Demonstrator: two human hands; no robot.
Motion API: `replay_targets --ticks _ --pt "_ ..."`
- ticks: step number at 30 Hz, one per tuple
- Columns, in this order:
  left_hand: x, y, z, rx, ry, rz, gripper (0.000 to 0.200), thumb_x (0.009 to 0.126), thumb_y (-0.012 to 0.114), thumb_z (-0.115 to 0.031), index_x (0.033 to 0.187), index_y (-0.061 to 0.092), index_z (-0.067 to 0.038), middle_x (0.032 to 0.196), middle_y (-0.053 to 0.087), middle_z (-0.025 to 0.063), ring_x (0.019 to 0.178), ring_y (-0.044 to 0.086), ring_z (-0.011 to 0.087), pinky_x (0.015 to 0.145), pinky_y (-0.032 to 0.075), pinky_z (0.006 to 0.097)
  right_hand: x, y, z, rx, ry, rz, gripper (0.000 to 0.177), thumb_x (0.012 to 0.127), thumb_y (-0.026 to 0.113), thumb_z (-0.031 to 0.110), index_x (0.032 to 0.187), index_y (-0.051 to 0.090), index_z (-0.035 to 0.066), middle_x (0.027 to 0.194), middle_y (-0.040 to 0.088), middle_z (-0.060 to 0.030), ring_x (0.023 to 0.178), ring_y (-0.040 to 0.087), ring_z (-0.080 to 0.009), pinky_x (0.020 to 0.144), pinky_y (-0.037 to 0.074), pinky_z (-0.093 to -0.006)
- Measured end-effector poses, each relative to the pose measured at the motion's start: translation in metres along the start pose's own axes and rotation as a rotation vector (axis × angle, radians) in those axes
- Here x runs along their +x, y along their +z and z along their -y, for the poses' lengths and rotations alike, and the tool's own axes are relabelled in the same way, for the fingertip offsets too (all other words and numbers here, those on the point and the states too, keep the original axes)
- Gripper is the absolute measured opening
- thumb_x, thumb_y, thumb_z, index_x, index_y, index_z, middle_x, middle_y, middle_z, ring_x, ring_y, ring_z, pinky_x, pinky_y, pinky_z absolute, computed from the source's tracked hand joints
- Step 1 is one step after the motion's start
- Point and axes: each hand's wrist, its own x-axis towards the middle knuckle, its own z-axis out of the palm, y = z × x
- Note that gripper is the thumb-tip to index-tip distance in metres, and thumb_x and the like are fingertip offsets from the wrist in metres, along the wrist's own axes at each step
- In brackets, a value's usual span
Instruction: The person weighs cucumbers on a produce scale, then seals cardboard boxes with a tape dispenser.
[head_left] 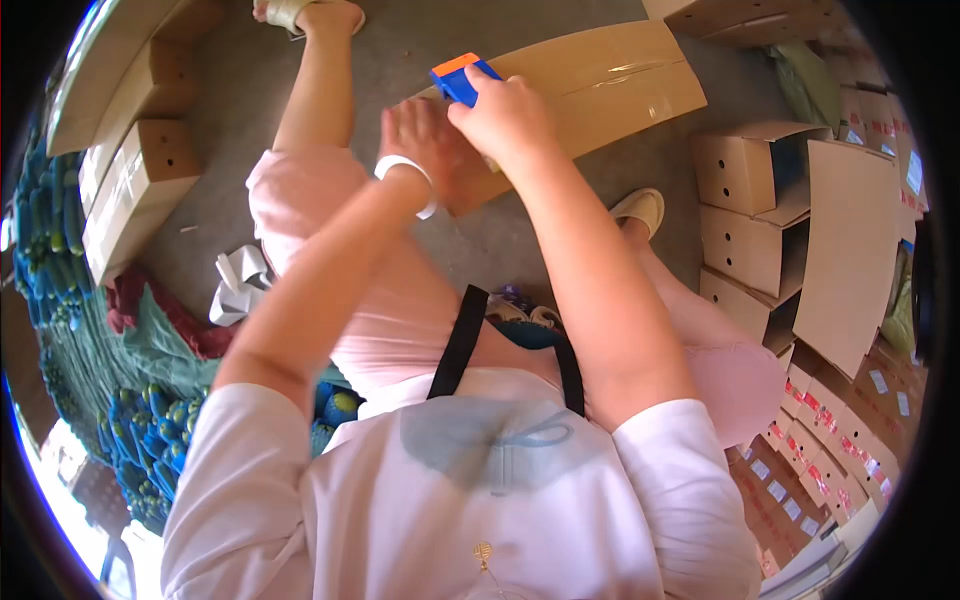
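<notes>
My right hand (508, 118) is closed around a blue and orange tape dispenser (462, 82), holding it over the near end of a long cardboard carton (590, 85). Shiny strips of clear tape show along the carton's far part. Beside the dispenser, my left hand (425, 140), with a white band at the wrist, lies against the carton's left end. Its fingers look stretched out and a little blurred, and nothing shows in them. My forearms cross over my lap, and the carton's near edge is partly hidden behind my hands.
Open cardboard boxes (735, 170) are stacked at the right, with more printed cartons behind them. Other cartons (150, 180) stand at the left, near blue-netted green produce (150, 430). A white strip-like scrap (240, 285) lies on the grey floor (400, 50).
</notes>
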Motion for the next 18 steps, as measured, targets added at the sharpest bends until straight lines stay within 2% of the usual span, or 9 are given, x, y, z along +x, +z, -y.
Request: replay_targets --ticks 1,2,5,8,11,13,15,17,18 --pt "-0.017 -0.016 -0.016 -0.164 -0.041 0.179 0.114 0.061 0.071 -0.060 0.142 0.019 0.002 0.149 0.009 0.0242 0.138 0.005 0.0420 0.109 0.007 0.0577 0.002 0.004 -0.006 0.082 -0.015 0.032 0.058 0.076 0.060 0.035 0.129 0.049 0.015 0.106 0.057 -0.0218 0.097 0.059 -0.0355 0.080 0.050 -0.0434" --pt "-0.020 0.007 -0.030 -0.215 -0.109 0.081 0.122 0.060 0.070 -0.063 0.143 0.010 0.003 0.149 0.009 0.0253 0.138 0.006 0.0422 0.110 0.008 0.0547 -0.007 0.009 -0.012 0.057 -0.033 -0.014 0.058 0.076 0.060 0.035 0.129 0.050 0.016 0.105 0.057 -0.0218 0.095 0.060 -0.0359 0.078 0.050 -0.0438" --pt "-0.025 0.013 -0.034 -0.251 -0.086 -0.059 0.122 0.060 0.068 -0.066 0.143 0.012 0.004 0.149 0.009 0.0260 0.137 0.006 0.0445 0.111 0.010 0.0533 -0.043 0.012 -0.032 -0.014 -0.095 -0.094 0.058 0.075 0.061 0.036 0.129 0.050 0.017 0.102 0.057 -0.0219 0.089 0.061 -0.0371 0.075 0.050 -0.0450" --pt "-0.017 0.005 -0.018 -0.270 -0.086 -0.015 0.121 0.059 0.066 -0.068 0.142 0.015 0.003 0.148 0.012 0.0270 0.137 0.009 0.0439 0.111 0.016 0.0481 -0.082 0.018 -0.051 -0.047 -0.159 -0.161 0.058 0.076 0.063 0.036 0.129 0.049 0.020 0.094 0.056 -0.0215 0.079 0.061 -0.0387 0.069 0.051 -0.0468" --pt "0.002 -0.018 0.008 -0.236 -0.054 0.073 0.119 0.061 0.066 -0.068 0.142 0.016 0.003 0.148 0.011 0.0266 0.138 0.009 0.0416 0.110 0.022 0.0439 -0.141 0.028 -0.096 -0.006 -0.148 -0.184 0.064 0.073 0.068 0.031 0.133 0.045 0.025 0.087 0.050 -0.0172 0.074 0.060 -0.0374 0.063 0.051 -0.0436" --pt "0.015 -0.027 0.036 -0.261 0.039 0.044 0.114 0.062 0.067 -0.065 0.141 0.022 0.004 0.141 0.029 0.0279 0.134 0.026 0.0395 0.106 0.030 0.0406 -0.165 0.042 -0.116 0.029 -0.151 -0.200 0.067 0.072 0.069 0.030 0.134 0.044 0.026 0.086 0.049 -0.0160 0.072 0.060 -0.0367 0.062 0.051 -0.0427" --pt "0.051 -0.036 0.091 -0.614 -0.014 0.149 0.100 0.064 0.068 -0.060 0.133 0.036 0.005 0.125 0.052 0.0213 0.121 0.046 0.0340 0.101 0.036 0.0374 -0.169 0.060 -0.128 0.077 -0.181 -0.283 0.068 0.072 0.070 0.028 0.134 0.044 0.028 0.083 0.047 -0.0140 0.070 0.060 -0.0347 0.060 0.051 -0.0416" --pt "0.080 -0.010 0.127 -0.764 -0.077 -0.043 0.083 0.071 0.066 -0.053 0.131 0.042 0.000 0.113 0.061 0.0162 0.110 0.055 0.0288 0.098 0.038 0.0346 -0.167 0.082 -0.146 0.078 -0.105 -0.191 0.067 0.073 0.069 0.029 0.134 0.044 0.028 0.086 0.048 -0.0144 0.071 0.060 -0.0346 0.062 0.051 -0.0417" --pt "0.096 0.005 0.143 -0.762 -0.069 -0.033 0.083 0.071 0.066 -0.053 0.131 0.042 0.000 0.113 0.061 0.0162 0.110 0.055 0.0288 0.098 0.038 0.0346 -0.163 0.089 -0.151 0.071 -0.038 -0.100 0.065 0.074 0.068 0.030 0.134 0.044 0.028 0.088 0.050 -0.0149 0.073 0.061 -0.0345 0.063 0.051 -0.0418"
